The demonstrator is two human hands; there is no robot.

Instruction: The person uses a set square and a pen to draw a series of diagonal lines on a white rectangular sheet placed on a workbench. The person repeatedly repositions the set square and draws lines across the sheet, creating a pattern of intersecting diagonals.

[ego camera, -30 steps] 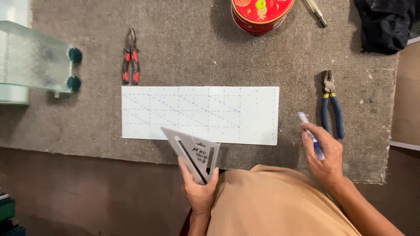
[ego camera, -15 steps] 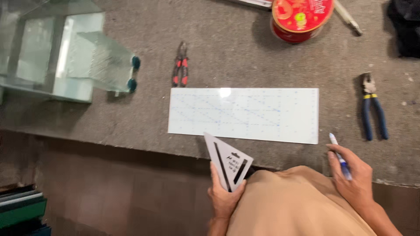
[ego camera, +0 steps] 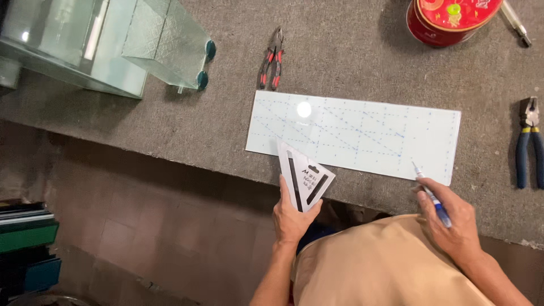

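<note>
Seen from above, a white triangular set square [ego camera: 304,182] is gripped in the left hand [ego camera: 292,218], the fingers closed about its lower corner and the thumb laid along its left edge, while the forearm rises from the bottom of the frame. The square is tilted, its upper point overlapping the near edge of a long white sheet [ego camera: 354,135] that is laid flat on a grey, carpet-like worktop [ego camera: 170,124]. Further right, a blue-and-white marker pen [ego camera: 432,195] is held in the right hand [ego camera: 450,224], the fingers curled shut around its barrel and the tip brought to the sheet's near right corner; whether the tip is actually touching cannot be told.

The lower part of the square is hidden behind the left palm, and much of the pen's barrel is covered by the right fingers. The glass tank [ego camera: 96,45] at upper left is cut off by the frame, as are the red tin [ego camera: 450,20] at the top and the blue-handled pliers [ego camera: 528,141] at the right edge. Red-handled pliers [ego camera: 271,59] are seen just beyond the sheet's far left corner.

The sheet is marked with a faint blue dotted grid and slanting lines, hard to make out, and a bright spot of glare is caught near its left end.
</note>
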